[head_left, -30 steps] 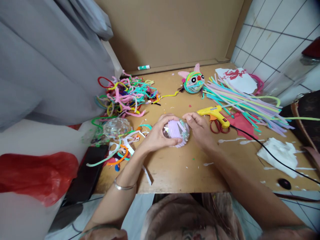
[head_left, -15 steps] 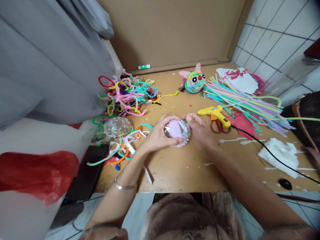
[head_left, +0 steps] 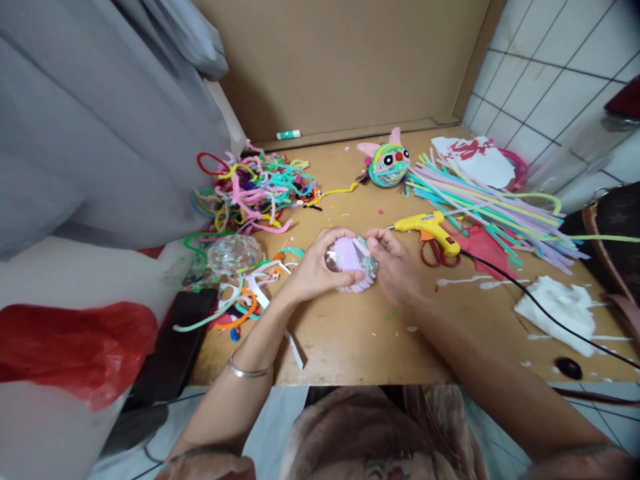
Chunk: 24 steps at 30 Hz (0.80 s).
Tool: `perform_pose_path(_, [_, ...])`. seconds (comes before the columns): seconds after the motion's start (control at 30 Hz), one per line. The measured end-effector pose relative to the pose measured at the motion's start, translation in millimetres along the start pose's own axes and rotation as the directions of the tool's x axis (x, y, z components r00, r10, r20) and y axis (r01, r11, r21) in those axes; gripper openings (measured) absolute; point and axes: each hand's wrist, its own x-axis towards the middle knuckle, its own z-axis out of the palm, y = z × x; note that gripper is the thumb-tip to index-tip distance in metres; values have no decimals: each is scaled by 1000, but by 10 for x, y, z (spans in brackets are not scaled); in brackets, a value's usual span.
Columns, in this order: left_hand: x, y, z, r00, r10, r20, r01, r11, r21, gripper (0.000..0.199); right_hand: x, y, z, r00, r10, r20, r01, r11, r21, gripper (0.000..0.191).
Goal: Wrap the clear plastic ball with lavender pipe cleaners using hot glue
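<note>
A clear round ball (head_left: pixel 353 263), partly wrapped in lilac pipe cleaner strips, is held over the middle of the table. My left hand (head_left: pixel 320 265) grips it from the left, with the thumb across its lower front and the fingers over the top. At its upper right side, my right hand (head_left: pixel 393 262) is closed, thumb against fingers; what it pinches is too small to make out. The yellow glue gun (head_left: pixel 429 230) lies just right of my right hand, above red-handled scissors (head_left: pixel 436 257).
Tangled pipe cleaners (head_left: pixel 255 190) and a clear ball (head_left: pixel 234 255) lie left. A decorated ball with pink ears (head_left: pixel 390 165) stands at the back. Straight pipe cleaners (head_left: pixel 490 207), white tissue (head_left: pixel 556 313) and a black cable (head_left: pixel 535 301) are right. A dark device (head_left: pixel 173 347) lies at the left edge.
Both hands and the ball have shifted slightly left. My right hand's fingers have moved a little along the ball's upper right side.
</note>
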Motion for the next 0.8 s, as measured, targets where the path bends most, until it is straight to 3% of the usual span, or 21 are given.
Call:
perform_pose_path(0.53, [-3, 15, 3, 999, -34, -4, 34, 999, -1, 61, 32, 22, -35, 998, 63, 17, -63, 997, 34, 14])
perform_pose_path(0.8, [5, 22, -3, 999, -33, -5, 33, 999, -1, 60, 44, -19, -23, 995, 98, 25, -100, 993, 59, 18])
